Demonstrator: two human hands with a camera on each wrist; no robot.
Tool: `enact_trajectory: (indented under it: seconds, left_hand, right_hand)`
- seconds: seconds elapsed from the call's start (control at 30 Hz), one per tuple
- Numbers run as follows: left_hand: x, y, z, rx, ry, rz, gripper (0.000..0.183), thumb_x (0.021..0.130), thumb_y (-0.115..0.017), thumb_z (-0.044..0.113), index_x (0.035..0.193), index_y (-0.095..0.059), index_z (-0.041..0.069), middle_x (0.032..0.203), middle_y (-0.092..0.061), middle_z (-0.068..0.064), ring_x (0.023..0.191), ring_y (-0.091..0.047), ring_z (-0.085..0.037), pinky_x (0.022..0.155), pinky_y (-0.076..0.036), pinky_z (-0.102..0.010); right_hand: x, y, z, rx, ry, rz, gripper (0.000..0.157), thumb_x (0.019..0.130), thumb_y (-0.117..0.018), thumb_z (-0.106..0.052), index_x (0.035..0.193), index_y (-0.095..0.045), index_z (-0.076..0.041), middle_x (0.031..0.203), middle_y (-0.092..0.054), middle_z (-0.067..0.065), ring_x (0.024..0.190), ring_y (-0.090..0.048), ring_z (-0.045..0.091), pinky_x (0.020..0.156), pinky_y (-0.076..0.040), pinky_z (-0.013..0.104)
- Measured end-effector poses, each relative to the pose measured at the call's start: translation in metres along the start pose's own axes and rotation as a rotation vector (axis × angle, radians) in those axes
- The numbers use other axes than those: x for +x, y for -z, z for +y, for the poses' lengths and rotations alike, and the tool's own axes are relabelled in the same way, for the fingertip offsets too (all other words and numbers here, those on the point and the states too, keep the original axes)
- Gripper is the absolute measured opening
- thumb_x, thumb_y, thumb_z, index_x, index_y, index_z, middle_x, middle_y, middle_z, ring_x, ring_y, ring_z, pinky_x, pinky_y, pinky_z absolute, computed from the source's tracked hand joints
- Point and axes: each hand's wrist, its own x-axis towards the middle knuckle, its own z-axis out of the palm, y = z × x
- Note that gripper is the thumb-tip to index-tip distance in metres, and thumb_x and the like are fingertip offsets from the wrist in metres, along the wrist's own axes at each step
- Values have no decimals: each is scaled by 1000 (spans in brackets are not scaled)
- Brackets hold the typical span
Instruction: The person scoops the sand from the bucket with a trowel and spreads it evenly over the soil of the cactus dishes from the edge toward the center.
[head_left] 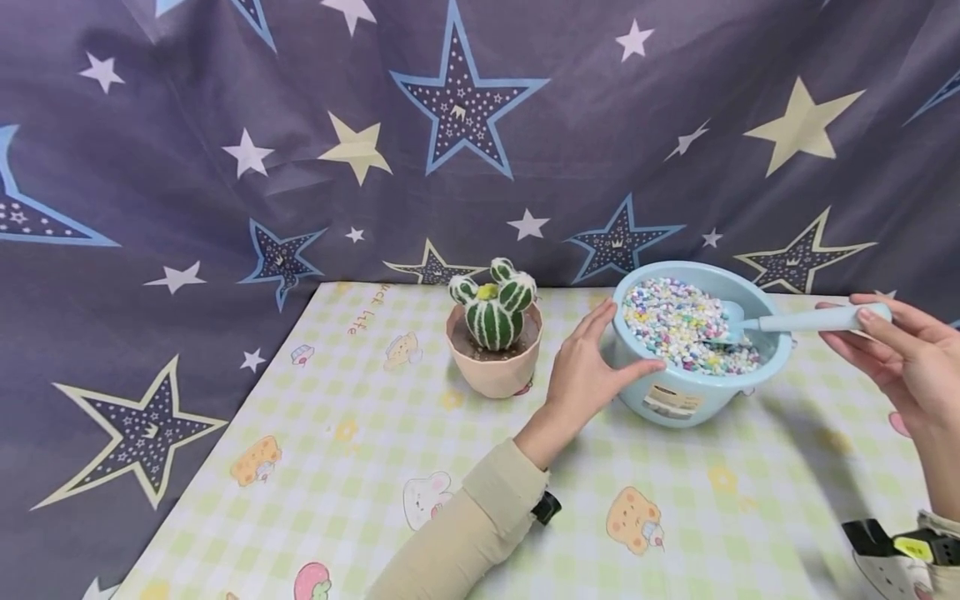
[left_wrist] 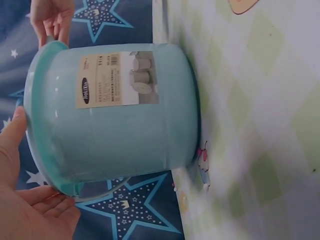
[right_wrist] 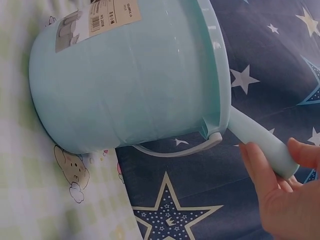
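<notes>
A light-blue bucket [head_left: 678,392] filled with small multicoloured pebbles [head_left: 675,321] stands at the right of the table. My left hand [head_left: 588,367] steadies its left side, fingers at the far rim and thumb along the near rim; the left wrist view shows that hand [left_wrist: 30,200] at the rim too. With my right hand [head_left: 907,350] I hold a pale-blue shovel [head_left: 810,320] by the end of its handle, thumb on top and fingers beneath. The shovel's blade sits among the pebbles, partly buried. In the right wrist view the handle [right_wrist: 260,140] slants out past the rim.
Left of the bucket stands a cactus [head_left: 495,321] in a pale pink pot [head_left: 491,377] with brown soil. A green-checked cloth [head_left: 360,467] covers the table. A dark star-patterned curtain [head_left: 300,83] hangs behind. The bucket's bail handle [right_wrist: 175,151] hangs down its side.
</notes>
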Motion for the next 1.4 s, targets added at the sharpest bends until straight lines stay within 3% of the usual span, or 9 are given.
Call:
enact_trajectory:
  seconds: [0.27,0.4,0.7,1.1,1.27,1.4]
  left_hand:
    - [3,19,3,22,-16,-150,81,84,-77,48,151,-45,15,160,-39,3,146,-41,-17,117,-40,-36]
    - [-2,35,3,17,-43,-178,74,86,-75,47,148,-49,18,159,-40,3,146,-41,-17,118,-40,-36]
    - [-15,67,2,-15,-139,-73,65,86,-76,42,143,-55,18,149,-54,3,140,-48,-13,117,-40,-30]
    - [-23,95,3,-55,-163,-2,59,87,-78,33,141,-57,17,142,-60,2,133,-55,-15,112,-46,-34]
    - [-25,106,-2,-77,-192,52,59,87,-78,30,140,-57,18,135,-64,0,123,-61,-16,106,-50,-37]
    - [-26,116,-7,-122,-195,89,60,87,-79,26,141,-57,19,137,-63,0,124,-59,-15,110,-46,-39]
  right_hand:
    - [-2,3,0,71,-19,28,33,101,-37,12,109,-69,13,101,-73,29,91,-75,38,73,-63,46]
    - [-1,3,1,62,-13,56,32,100,-39,12,109,-70,13,100,-74,27,90,-75,37,72,-63,45]
    - [0,6,2,85,-9,63,32,101,-39,11,110,-70,12,101,-74,27,91,-75,37,72,-62,45]
    - [-1,14,0,308,-62,-38,35,102,-31,11,112,-65,17,108,-69,36,97,-70,49,80,-59,54]
    - [-3,14,0,341,-64,-59,36,103,-30,11,111,-64,19,108,-67,38,98,-69,50,81,-58,55]
    - [-4,12,1,351,-59,-77,38,103,-28,10,111,-64,19,109,-67,39,99,-68,51,82,-58,55]
